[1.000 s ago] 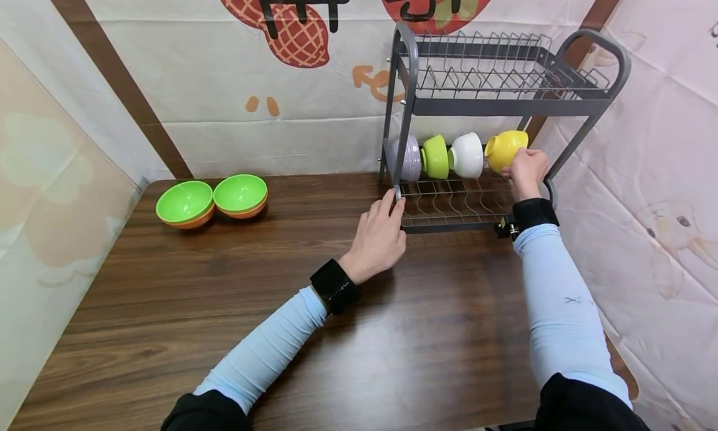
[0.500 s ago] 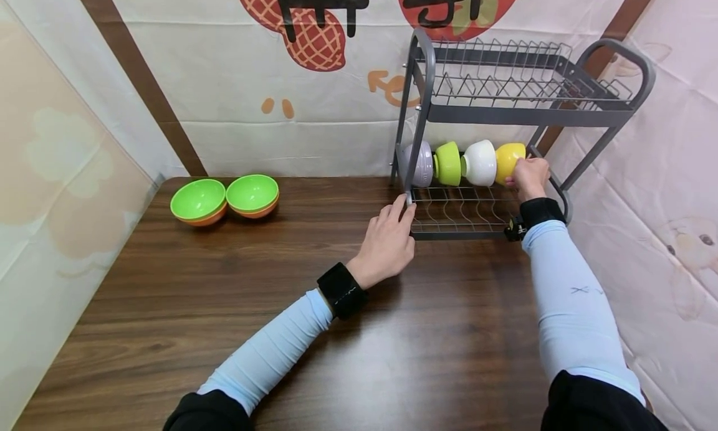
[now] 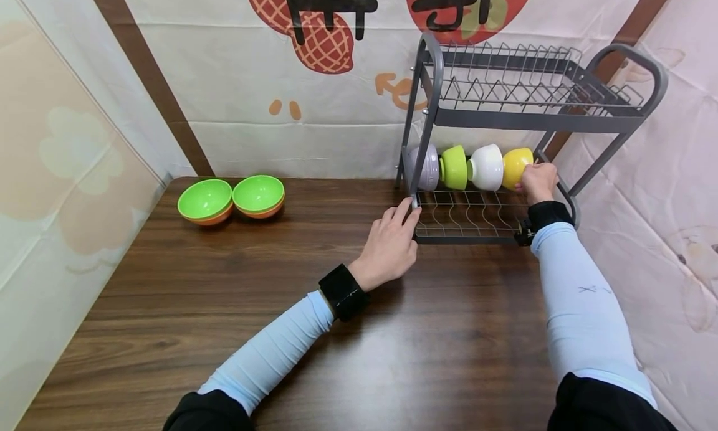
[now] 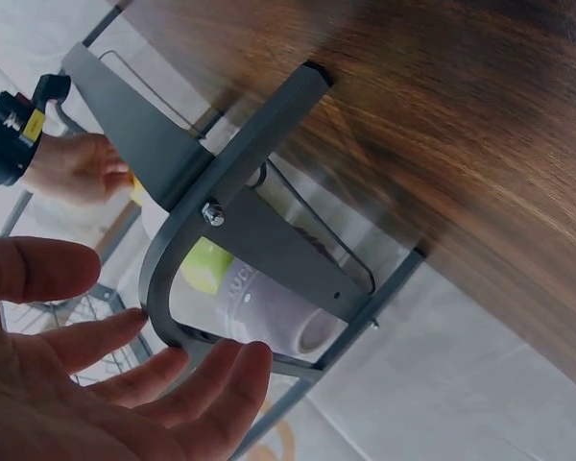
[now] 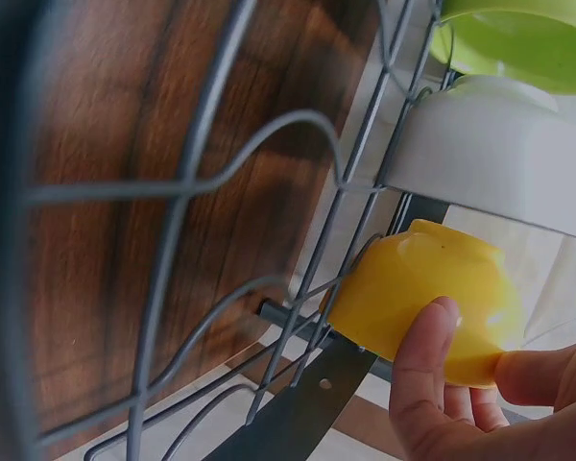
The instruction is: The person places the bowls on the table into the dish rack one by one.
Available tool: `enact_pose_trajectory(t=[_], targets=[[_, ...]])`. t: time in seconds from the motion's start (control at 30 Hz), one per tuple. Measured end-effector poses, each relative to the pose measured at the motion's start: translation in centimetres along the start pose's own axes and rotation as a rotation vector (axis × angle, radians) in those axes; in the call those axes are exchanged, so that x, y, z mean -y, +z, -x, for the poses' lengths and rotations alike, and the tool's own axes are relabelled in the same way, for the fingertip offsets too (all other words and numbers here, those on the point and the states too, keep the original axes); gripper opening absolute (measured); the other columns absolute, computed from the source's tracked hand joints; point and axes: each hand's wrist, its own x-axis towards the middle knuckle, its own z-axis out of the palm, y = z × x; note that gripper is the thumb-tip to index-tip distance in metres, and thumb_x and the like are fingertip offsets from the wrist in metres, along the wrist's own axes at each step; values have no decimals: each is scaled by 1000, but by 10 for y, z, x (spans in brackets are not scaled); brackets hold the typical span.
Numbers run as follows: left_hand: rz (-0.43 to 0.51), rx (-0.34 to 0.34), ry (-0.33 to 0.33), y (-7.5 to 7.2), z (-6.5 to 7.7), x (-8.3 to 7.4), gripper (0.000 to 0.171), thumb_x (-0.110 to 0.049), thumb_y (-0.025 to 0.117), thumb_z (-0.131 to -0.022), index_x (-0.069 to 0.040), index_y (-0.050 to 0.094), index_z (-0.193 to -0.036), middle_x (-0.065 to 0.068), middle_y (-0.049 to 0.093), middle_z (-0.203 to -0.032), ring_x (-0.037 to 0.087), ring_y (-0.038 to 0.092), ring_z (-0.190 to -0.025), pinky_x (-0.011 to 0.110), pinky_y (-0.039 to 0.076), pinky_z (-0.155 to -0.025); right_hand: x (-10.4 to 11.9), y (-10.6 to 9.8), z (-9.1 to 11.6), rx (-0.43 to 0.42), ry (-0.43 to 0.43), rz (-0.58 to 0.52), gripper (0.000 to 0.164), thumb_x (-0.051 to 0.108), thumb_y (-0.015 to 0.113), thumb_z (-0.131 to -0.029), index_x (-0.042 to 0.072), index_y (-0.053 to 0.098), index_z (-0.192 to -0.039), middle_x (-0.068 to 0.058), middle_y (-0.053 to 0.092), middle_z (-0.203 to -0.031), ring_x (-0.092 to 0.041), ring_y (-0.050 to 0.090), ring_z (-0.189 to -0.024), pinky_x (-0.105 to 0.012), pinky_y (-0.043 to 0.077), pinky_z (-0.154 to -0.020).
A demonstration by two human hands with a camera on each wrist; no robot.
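Firstly, the head view: your right hand (image 3: 540, 182) pinches the yellow bowl (image 3: 515, 167), which lies tipped on its side on the lower tier of the rack (image 3: 538, 121), at the right end of a row beside the white bowl (image 3: 487, 167). Your left hand (image 3: 388, 247) has its fingers extended, fingertips at the rack's near left post, with nothing in its grasp.

Next, the left wrist view: those fingers are loosely spread, thumb apart, against the curved side frame. Light pressure here should be enough to steady the rack.

Lastly, the right wrist view: thumb and fingers hold the yellow bowl near its rim, its foot facing the white bowl across a narrow gap. To seat it well, settle its lower edge between the bent wires (image 5: 178, 187), avoid nudging the white bowl, and release only once it stands unsupported.
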Motion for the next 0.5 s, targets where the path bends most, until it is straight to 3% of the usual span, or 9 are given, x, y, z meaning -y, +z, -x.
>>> enact_pose_trajectory(t=[0.37, 0.43, 0.5], targets=[[-10, 6, -2, -3, 0, 1, 62, -12, 54, -99, -9, 42, -160, 14, 27, -169, 36, 42, -141, 51, 47, -101, -1, -4, -1, -22, -23, 126, 43, 19, 46, -106, -7, 61, -137, -13, 58, -99, -3, 61, -46, -20, 54, -51], [-7, 18, -2, -3, 0, 1, 62, -12, 53, -99, -9, 42, -160, 14, 27, -169, 36, 42, -141, 52, 47, -102, -3, -5, 1, -27, -27, 141, 43, 20, 47, -106, -6, 62, -136, -13, 57, -102, -6, 62, -54, -22, 55, -55], [3, 36, 1, -4, 1, 1, 62, -12, 53, -100, -9, 42, -161, 14, 27, -170, 36, 41, -142, 52, 47, -102, -6, -5, 4, -30, -49, 170, 42, 21, 46, -106, -5, 62, -135, -16, 56, -110, -14, 65, -76, -25, 56, -70]])
